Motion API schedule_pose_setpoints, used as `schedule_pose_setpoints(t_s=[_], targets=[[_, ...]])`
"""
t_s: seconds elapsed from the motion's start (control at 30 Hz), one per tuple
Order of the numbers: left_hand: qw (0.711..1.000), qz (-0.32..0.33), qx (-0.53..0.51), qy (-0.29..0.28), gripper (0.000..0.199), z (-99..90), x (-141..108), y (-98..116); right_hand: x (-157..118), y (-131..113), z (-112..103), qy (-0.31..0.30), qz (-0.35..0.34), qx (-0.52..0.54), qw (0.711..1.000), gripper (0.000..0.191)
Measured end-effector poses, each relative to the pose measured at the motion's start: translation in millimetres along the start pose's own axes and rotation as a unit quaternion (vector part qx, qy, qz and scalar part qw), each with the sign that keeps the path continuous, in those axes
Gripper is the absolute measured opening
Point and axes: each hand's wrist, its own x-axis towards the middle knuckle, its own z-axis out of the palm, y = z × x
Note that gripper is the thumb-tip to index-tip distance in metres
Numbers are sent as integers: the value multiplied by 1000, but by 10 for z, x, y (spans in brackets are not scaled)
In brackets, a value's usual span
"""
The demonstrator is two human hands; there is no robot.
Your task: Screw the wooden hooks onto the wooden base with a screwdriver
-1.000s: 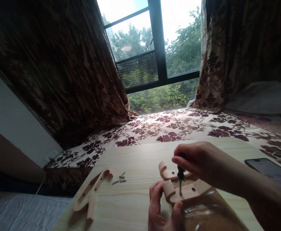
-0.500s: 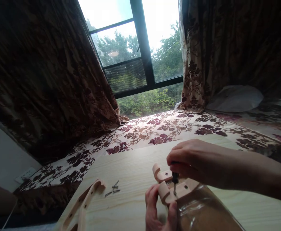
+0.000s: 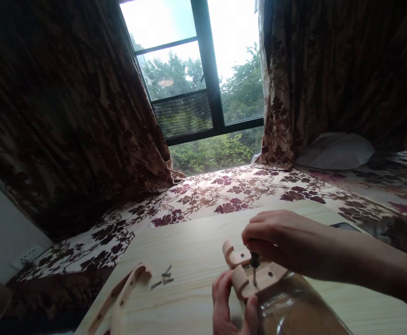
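My right hand is closed round the handle of a small screwdriver, which stands nearly upright with its tip at a hole in a curved wooden piece. My left hand grips the hooked end of that piece, thumb in front and fingers behind. A second hooked wooden piece lies just behind it. Under the front piece is a brown panel with a shiny clear cover. To the left, several screws lie loose on the pale wooden board.
Two more curved wooden pieces lie at the board's left side. A dark flat object shows behind my right wrist. Beyond the board are a floral cloth, patterned curtains and a window.
The view has shifted slightly, and the dark flat object now shows behind my right wrist. Both hands keep their holds, with the screwdriver still at the same hole.
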Motion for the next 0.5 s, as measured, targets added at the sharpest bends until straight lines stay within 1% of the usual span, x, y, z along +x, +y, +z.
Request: schedule_pose_setpoints(t_s=[0.17,0.33,0.4,0.5], targets=[[1000,1,-10,-8,45,-32,14,25,43,25,86,23,19,-5,1000,28],[999,8,-23,-33,42,-58,26,57,88,-5,67,13,73,-29,997,30],[999,3,-22,-39,42,-67,25,73,82,-9,13,4,70,-27,997,25],[998,-6,-25,-54,43,-75,23,95,40,8,-72,-6,40,-15,999,14]])
